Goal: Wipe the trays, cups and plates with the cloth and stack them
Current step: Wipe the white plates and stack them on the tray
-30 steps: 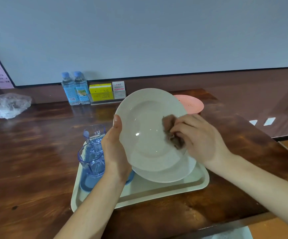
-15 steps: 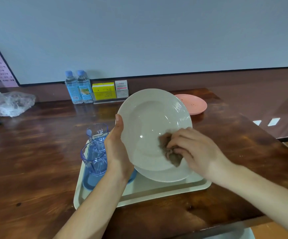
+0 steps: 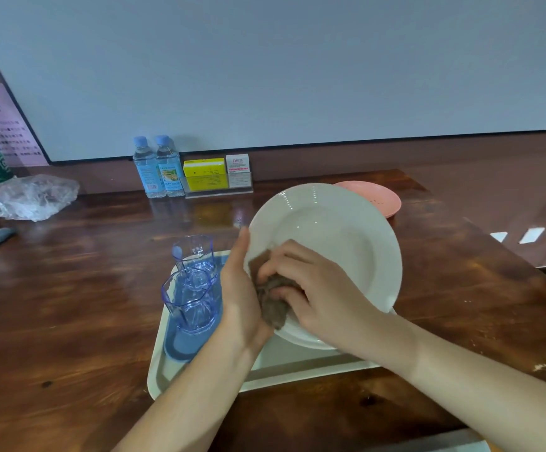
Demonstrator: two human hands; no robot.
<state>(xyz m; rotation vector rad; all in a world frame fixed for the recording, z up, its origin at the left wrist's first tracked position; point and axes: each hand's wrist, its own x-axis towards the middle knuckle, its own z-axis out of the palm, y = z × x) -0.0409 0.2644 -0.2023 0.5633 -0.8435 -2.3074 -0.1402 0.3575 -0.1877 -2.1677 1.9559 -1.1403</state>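
Wiping step: left hand (image 3: 239, 288) fingers clasp plate (image 3: 337, 236) rim, tilting it above tray (image 3: 297, 370) toward right hand (image 3: 317, 295), whose fingers bunch cloth (image 3: 271, 305) against it

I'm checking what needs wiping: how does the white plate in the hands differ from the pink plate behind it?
The white plate is held tilted by the left hand; the pink plate lies flat on the table. The right hand presses the cloth on the white plate; nothing touches the pink plate, which shows dark specks. Both are round and rimmed.
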